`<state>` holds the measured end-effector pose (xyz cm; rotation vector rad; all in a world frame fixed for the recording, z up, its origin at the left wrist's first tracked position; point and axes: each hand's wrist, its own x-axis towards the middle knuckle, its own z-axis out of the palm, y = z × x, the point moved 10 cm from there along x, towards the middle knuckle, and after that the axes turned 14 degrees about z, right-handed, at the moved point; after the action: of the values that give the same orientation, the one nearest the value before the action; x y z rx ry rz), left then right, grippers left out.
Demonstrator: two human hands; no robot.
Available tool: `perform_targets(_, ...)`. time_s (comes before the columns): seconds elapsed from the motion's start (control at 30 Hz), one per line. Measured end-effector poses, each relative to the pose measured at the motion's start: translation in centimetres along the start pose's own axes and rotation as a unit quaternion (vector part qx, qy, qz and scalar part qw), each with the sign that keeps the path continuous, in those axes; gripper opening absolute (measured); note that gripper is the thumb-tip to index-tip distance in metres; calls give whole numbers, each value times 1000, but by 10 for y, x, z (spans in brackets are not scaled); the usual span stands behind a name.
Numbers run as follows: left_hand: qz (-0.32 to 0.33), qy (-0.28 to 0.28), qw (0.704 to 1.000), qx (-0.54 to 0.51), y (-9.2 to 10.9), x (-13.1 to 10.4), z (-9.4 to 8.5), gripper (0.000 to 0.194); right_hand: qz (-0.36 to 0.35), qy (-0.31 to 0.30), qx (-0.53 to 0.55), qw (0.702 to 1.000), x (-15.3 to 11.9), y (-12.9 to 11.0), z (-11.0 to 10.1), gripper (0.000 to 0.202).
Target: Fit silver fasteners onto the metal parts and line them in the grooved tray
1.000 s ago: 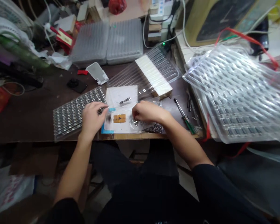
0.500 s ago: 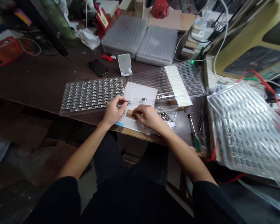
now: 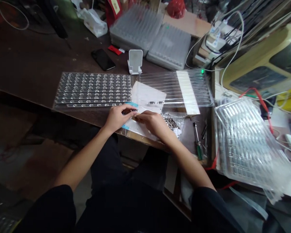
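Note:
My left hand (image 3: 116,118) pinches a small metal connector (image 3: 134,110) between thumb and fingertips, over a white board (image 3: 145,92). Close beside it, my right hand (image 3: 154,123) is closed, its fingertips bent down at a small brown block (image 3: 136,118); what they grip is hidden. Another metal connector (image 3: 152,102) lies beyond the right hand, with a similar one (image 3: 161,102) to its right. A clear bag of small metal parts (image 3: 171,123) sits right of my right hand. Left of the board, a clear tray (image 3: 93,89) holds rows of metal connectors.
A ribbed clear tray (image 3: 157,77) with a white strip (image 3: 188,92) lies behind the board. A green-handled driver (image 3: 198,144) is at right. Farther back are a phone (image 3: 103,59), a white stand (image 3: 135,61) and stacked trays (image 3: 135,29). More trays (image 3: 247,145) stand at right.
The view has shifted a little. My left hand has come nearer the right one, bringing its connector close to the brown block, which the fingers now cover more.

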<state>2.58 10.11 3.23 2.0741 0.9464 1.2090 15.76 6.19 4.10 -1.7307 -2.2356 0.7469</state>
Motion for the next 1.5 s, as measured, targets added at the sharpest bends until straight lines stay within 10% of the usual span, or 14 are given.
perform_targets(0.17, 55, -44, 997, -1, 11, 4, 12, 16, 64, -5, 63, 996, -17, 43, -44, 23)
perform_targets(0.33, 83, -79, 993, 33, 15, 5, 18, 6, 152, -96, -47, 983, -28, 72, -30, 18)
perform_targets(0.8, 108, -93, 988, 65, 18, 3, 23, 6, 75, -103, 24, 992, -29, 64, -33, 20)
perform_targets(1.0, 126, -95, 986, 48, 21, 1, 26, 4, 75, -14, 75, 994, -25, 58, -53, 23)
perform_targets(1.23, 0, 71, 997, 12, 1, 1, -14, 12, 32, 30, 166, 985, -7, 33, -37, 28)
perform_targets(1.5, 10, 72, 997, 2, 4, 1, -15, 9, 9, 60, 170, 984, 5, 14, -19, 20)
